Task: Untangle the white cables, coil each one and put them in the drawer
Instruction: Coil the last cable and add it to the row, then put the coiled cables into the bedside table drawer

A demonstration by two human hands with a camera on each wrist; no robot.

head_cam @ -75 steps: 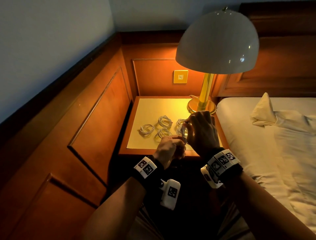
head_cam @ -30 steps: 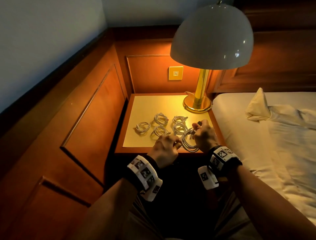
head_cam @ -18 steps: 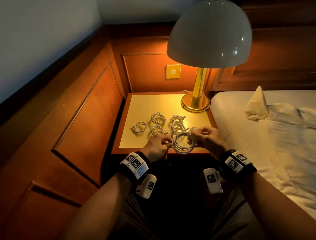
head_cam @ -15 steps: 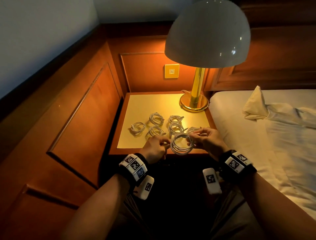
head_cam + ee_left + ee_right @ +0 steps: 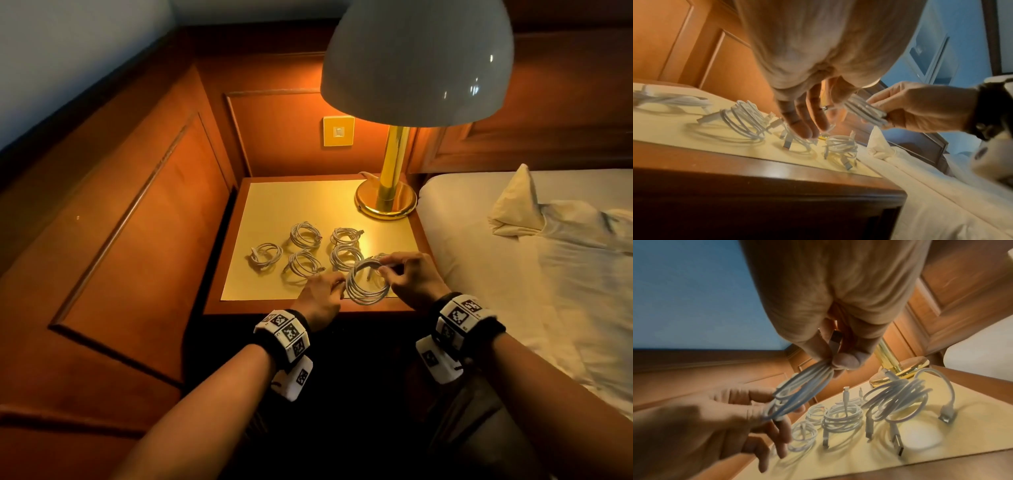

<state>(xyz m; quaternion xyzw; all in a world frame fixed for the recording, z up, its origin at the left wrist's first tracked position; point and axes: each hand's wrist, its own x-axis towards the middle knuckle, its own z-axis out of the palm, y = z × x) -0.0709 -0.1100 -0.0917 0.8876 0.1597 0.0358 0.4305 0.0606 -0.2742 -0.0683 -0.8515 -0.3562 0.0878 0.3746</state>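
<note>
1. While both hands work over the front edge of the surface point(image 5: 260, 291), the held coil point(image 5: 367, 282) hangs between them, just above the wood
2. R hand point(image 5: 412, 277): grip clamped, thumb and fingertips pinching the bunched loops at the coil's far side, w/ what looks like a USB plug point(image 5: 835, 339) tucked in the same pinch, tho that view is blurry
3. L hand point(image 5: 322, 296): thumb and forefinger nipped on the near-left rim of the coil, other fingers spread loose
4. Handling, as I judge it: cable is light, soft, springy; loops will fan out and slip if the pinch eases. Best hold is across all turns at once, plug ends trapped, not one strand
5. Five finished coils point(image 5: 346, 257) lie in two rows behind, near the lamp base point(image 5: 385, 202); one more loose-looking coil point(image 5: 898, 395) sits by the R hand
6. Drawer not in view; none stowed yet
</note>
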